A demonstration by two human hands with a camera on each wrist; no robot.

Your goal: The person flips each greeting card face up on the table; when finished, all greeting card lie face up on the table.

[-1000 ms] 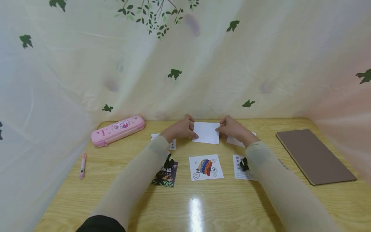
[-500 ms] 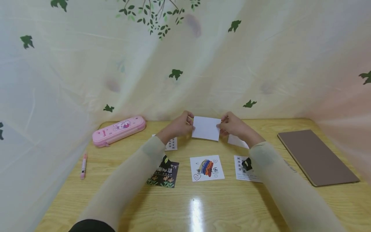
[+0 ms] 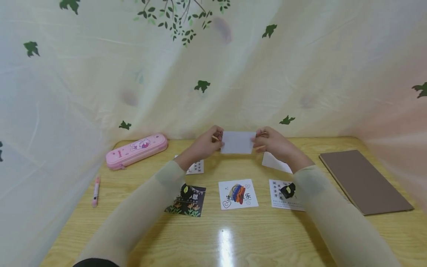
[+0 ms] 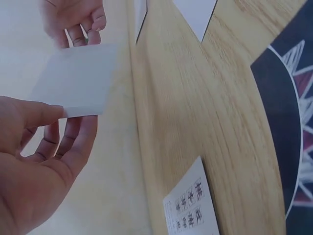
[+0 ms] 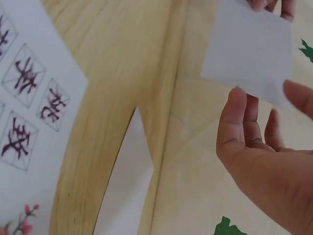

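Observation:
A blank white card [image 3: 237, 142] is held up off the table near its back edge. My left hand [image 3: 207, 144] pinches its left edge between thumb and fingers, as the left wrist view confirms with the card [image 4: 78, 78] over the fingertips. On the opposite edge my right hand [image 3: 274, 145] holds it the same way; in the right wrist view its thumb and fingers lie at the card's lower edge [image 5: 249, 54]. Below on the table lies a white card with a colourful drawing [image 3: 238, 194]. A dark flower card [image 3: 190, 204] and a card with handwritten characters [image 3: 280, 193] flank it, partly covered by the sleeves.
Another written card [image 3: 197, 167] lies behind my left wrist, and a blank white card [image 3: 275, 163] by my right wrist. A pink pencil case [image 3: 136, 151] and pink marker [image 3: 95, 192] are at left. A brown notebook [image 3: 365, 181] lies at right. A patterned curtain [image 3: 233, 104] hangs behind.
Both hands have lifted the white card up and back from the table, and it has tilted more upright. The other cards, pencil case, marker and notebook have stayed where they were.

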